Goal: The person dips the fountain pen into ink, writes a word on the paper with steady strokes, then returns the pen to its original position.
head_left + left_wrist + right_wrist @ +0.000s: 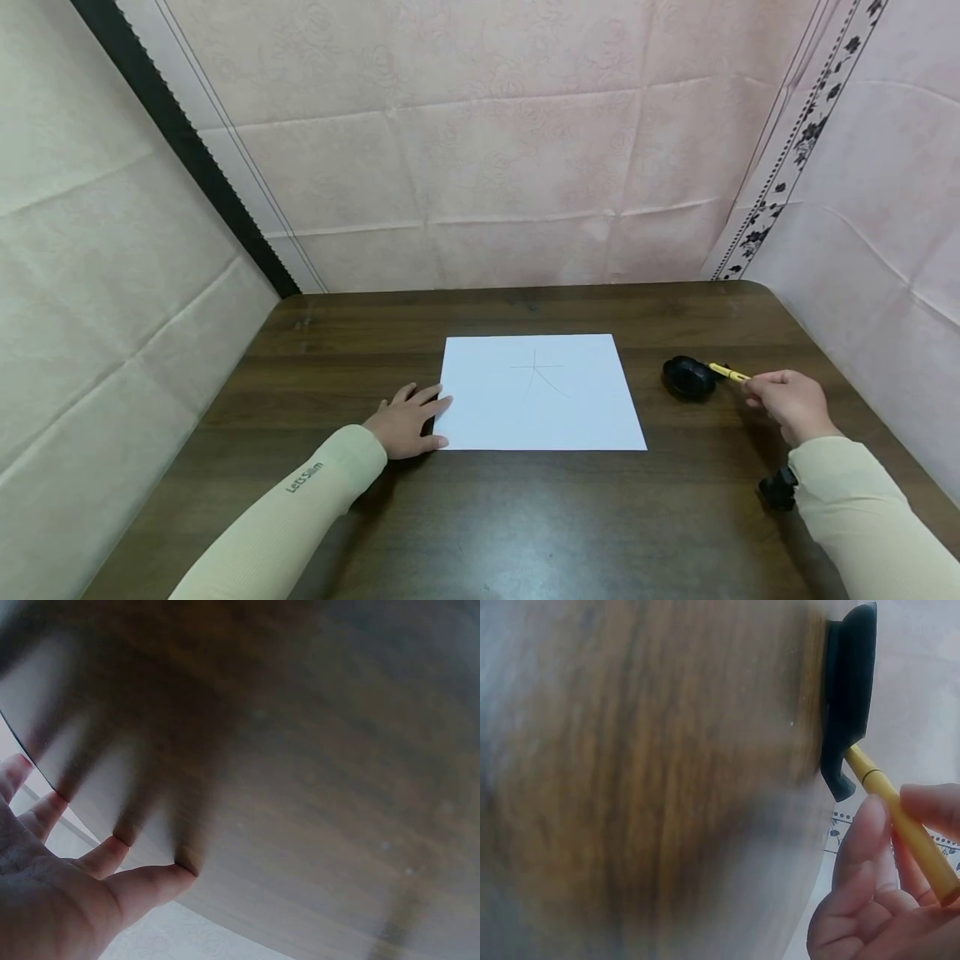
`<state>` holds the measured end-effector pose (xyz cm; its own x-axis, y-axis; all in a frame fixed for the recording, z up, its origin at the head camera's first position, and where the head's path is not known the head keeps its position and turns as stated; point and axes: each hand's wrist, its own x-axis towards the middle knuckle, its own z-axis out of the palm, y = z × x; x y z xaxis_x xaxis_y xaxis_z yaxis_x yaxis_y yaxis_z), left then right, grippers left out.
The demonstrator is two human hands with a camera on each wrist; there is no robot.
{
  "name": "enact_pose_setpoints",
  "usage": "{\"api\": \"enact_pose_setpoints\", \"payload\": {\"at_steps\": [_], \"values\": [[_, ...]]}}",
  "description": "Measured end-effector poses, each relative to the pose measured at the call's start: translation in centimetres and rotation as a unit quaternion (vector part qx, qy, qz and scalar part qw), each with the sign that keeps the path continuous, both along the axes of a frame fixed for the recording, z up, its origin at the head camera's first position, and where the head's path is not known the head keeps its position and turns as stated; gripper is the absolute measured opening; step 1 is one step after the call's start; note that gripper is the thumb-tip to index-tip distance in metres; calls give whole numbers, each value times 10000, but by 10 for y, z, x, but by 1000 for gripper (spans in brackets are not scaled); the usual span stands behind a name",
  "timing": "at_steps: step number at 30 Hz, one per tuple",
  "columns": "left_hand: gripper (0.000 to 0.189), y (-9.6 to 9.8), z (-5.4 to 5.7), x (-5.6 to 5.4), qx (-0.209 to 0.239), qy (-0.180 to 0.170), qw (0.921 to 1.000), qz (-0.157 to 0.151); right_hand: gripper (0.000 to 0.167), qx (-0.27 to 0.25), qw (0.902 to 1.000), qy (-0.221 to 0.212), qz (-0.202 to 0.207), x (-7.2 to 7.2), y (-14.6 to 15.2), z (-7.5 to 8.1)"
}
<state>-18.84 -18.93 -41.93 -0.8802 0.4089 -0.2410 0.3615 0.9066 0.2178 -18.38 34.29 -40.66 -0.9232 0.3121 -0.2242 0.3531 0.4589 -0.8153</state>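
A white sheet of paper lies on the table, with thin crossing and slanting lines drawn on its upper middle. My left hand rests at the sheet's left edge, fingers spread and fingertips touching down, as the left wrist view also shows. At the right, my right hand pinches a slim yellow pen between thumb and fingers. The pen's far end meets a black rounded object that stands on the table; in the right wrist view the pen tip is hidden behind its rim.
The brown wooden table has rounded far corners. Pale patterned cloth hangs behind it and along both sides. A small black device sits under my right wrist.
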Motion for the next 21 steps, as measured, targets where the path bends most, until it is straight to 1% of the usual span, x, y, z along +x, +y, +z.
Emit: {"api": "enact_pose_setpoints", "payload": {"at_steps": [5,11,16,21], "values": [[69,0,-1,-1,-35,28,10000,-5,32,173,9998,20,50,1,0,2],[69,1,2,0,-30,2,10000,-33,30,404,9991,80,142,4,-1,2],[69,1,4,1,-23,-25,10000,-31,30,444,9988,-14,226,4,-1,3],[69,0,2,1,0,-13,10000,-47,31,442,9982,-71,399,2,0,-1]]}}
